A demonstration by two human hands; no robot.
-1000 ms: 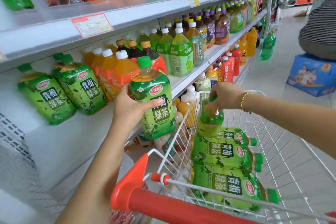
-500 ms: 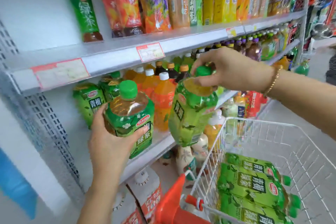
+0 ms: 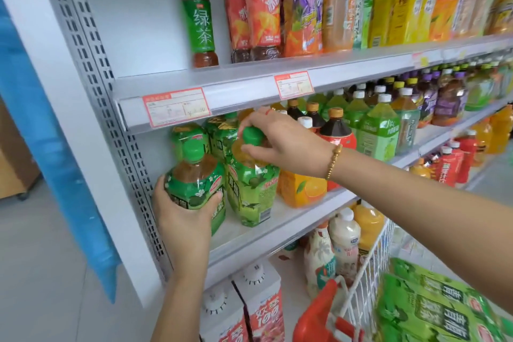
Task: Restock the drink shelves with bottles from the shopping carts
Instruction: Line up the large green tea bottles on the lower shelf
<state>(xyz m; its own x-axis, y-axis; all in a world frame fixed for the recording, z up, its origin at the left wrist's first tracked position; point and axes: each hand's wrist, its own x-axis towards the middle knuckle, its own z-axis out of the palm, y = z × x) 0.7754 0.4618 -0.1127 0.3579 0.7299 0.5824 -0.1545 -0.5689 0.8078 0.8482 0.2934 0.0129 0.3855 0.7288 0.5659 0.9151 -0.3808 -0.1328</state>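
Two big green tea bottles stand at the left end of the middle shelf point(image 3: 249, 233). My left hand point(image 3: 183, 211) wraps the base of the left green tea bottle point(image 3: 195, 175), which stands at the shelf's front. My right hand point(image 3: 280, 141) grips the green cap and neck of the right green tea bottle point(image 3: 251, 191), upright on the shelf beside it. Two more of the same bottles point(image 3: 191, 133) stand behind them. Several green tea bottles point(image 3: 433, 311) lie in the white wire cart point(image 3: 369, 272) at the lower right.
Orange juice point(image 3: 302, 189), cola and pale green bottles fill the shelf to the right. The top shelf holds smaller tea and juice bottles point(image 3: 198, 19). White bottles and cartons point(image 3: 261, 308) stand on the bottom shelf. The cart's red handle point(image 3: 319, 319) is near my right arm.
Both hands have carried their bottles leftward and inward onto the middle shelf; the bottles now stand side by side in front of the back pair. My view has shifted left and closer.
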